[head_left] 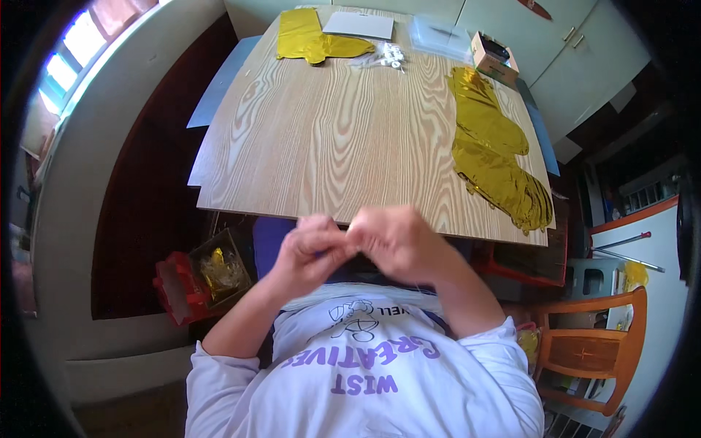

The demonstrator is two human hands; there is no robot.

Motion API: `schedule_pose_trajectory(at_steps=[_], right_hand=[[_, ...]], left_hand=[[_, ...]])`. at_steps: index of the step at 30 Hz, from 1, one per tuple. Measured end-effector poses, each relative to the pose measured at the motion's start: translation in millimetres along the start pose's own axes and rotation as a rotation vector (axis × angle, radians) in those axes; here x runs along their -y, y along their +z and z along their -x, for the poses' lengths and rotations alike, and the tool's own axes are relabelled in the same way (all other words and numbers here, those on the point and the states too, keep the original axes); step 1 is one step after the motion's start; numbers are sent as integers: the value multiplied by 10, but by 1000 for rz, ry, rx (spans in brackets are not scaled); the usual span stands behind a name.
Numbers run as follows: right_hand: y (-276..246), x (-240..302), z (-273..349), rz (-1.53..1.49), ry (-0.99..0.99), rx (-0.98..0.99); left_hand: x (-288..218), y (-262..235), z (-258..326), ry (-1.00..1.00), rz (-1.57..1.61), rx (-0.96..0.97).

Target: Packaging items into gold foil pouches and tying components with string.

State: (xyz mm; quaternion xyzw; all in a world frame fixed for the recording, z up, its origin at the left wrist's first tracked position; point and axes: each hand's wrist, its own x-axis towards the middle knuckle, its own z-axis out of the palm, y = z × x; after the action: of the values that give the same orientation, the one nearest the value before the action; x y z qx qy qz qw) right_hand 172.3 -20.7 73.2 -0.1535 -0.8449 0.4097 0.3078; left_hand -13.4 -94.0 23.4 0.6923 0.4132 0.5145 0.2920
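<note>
My left hand (312, 252) and my right hand (398, 244) meet in front of my chest, just off the table's near edge. Fingers of both are closed, with the fingertips pressed together where the hands touch. Motion smears the right hand a little. Whatever they pinch is hidden or too small to name. Flat gold foil balloons (491, 142) lie crumpled along the table's right side. Another gold foil piece (299, 36) rests at the far left, next to small white rolls (392, 55) in clear plastic.
On the wood-grain table (328, 131) are a white flat box (358, 25), clear plastic sheets (440, 38) and a small open carton (494, 57). A box with gold scraps (221, 270) stands low at left beside a red stool (175, 288). A wooden chair (591, 350) is at right.
</note>
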Motion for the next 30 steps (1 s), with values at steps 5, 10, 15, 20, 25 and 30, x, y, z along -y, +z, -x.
schedule_pose_trajectory(at_steps=[5,10,15,20,25,30], right_hand=[[198,-79,87,-174,69,111],[-59,-45,-96,-8,58,-56],[198,-19,114,-63,-8,176],[-5,-71,-49,-50,62,9],[124,82,38,-81,-64,81],[42,-138,-48,-86,129,5]], left_hand=[[-145,-133,-115,-200,420,-349],[-166,-7,20,-89,157,84],[-40,-185,-125,-196,298,-346],[-221,0,-42,-138,352,-37],[-13,-211,-97,-131,10,-267],[-237,-118,-59,-169,494,-127]])
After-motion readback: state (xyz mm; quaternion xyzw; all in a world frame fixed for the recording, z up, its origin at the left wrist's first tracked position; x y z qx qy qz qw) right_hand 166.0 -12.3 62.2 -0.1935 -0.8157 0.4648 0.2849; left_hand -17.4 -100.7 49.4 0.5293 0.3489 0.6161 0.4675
